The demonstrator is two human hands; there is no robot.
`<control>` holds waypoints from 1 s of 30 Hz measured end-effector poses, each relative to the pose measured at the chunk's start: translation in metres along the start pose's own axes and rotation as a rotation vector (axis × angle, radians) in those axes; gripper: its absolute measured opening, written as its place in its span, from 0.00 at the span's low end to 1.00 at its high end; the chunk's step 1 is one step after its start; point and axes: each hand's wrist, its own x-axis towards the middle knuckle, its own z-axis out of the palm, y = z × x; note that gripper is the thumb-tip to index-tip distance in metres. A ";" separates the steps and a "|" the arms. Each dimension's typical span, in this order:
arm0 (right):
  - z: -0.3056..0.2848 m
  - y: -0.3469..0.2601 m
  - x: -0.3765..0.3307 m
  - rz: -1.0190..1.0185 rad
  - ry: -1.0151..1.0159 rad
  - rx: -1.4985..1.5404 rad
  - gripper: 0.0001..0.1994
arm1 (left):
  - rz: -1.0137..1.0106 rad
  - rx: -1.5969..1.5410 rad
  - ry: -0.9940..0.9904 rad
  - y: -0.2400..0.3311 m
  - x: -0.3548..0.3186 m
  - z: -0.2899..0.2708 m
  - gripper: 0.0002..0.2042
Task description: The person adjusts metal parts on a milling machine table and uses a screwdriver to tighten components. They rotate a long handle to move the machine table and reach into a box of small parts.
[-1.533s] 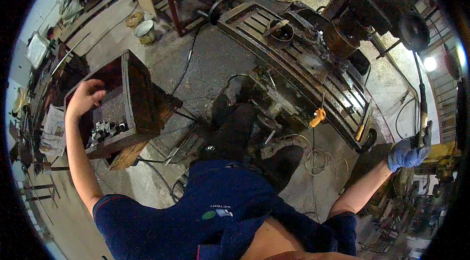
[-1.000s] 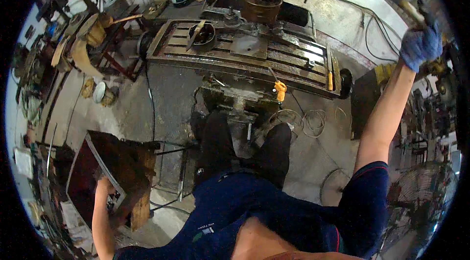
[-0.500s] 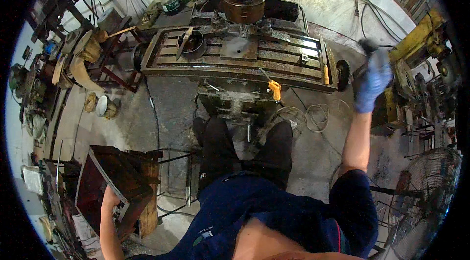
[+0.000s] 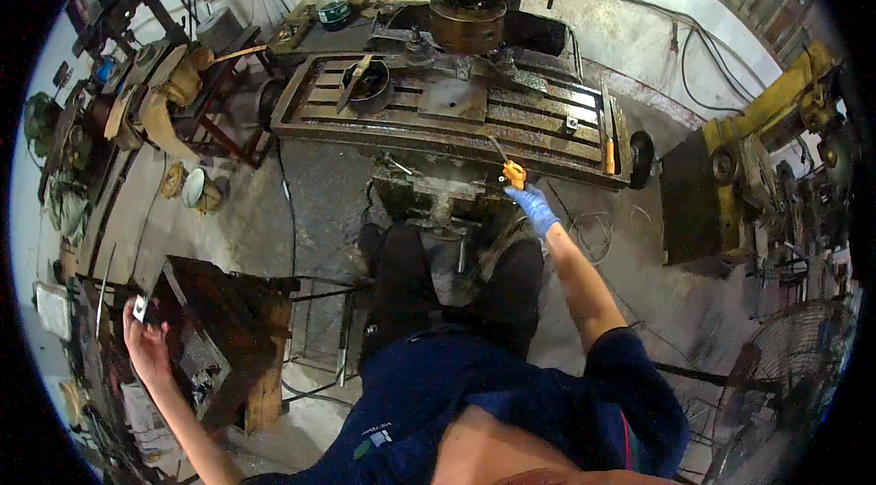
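At the far left, well away from the milling machine, the bare left hand [image 4: 146, 339] is raised beside a dark wooden box [image 4: 224, 339] that stands on the floor; its fingers are closed around a small pale flat piece [image 4: 140, 308] held up at the fingertips, though what that piece is cannot be made out. The box sits to the lower left of the machine, with its open top showing small metal parts too blurred to name. Further up on the left of the machine, a white bowl [image 4: 193, 187] lies on the floor near a red-legged stand [image 4: 219, 120]. The milling machine's slotted table [image 4: 456, 120] runs across the upper middle, carrying a dark round pan [image 4: 370, 83] toward its left end and a flat grey plate [image 4: 452, 100] at its centre, under the machine head [image 4: 467, 15]. A clear plastic bottle [image 4: 331, 6] stands behind the table's left end. The person's dark-trousered legs [image 4: 447, 293] stand right before the machine's base. The right hand [image 4: 532, 208], in a blue glove, reaches to the front edge of the table, its fingers loosely curled and touching the small orange handle [image 4: 515, 175] that hangs just below that edge; whether it truly grips the handle cannot be told. To the right of the machine stands a yellow machine [image 4: 766, 147], and lower right a wire fan guard [image 4: 776, 394].
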 end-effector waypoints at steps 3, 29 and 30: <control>0.015 0.002 0.015 0.038 0.051 -0.149 0.14 | 0.049 -0.188 0.013 -0.026 -0.001 0.070 0.22; 0.048 -0.229 -0.016 -0.237 0.109 -1.325 0.22 | -0.470 -0.390 -0.430 -0.174 0.046 0.323 0.09; 0.056 -0.237 -0.007 -0.252 0.143 -1.321 0.22 | -0.460 -0.359 -0.444 -0.175 0.048 0.322 0.09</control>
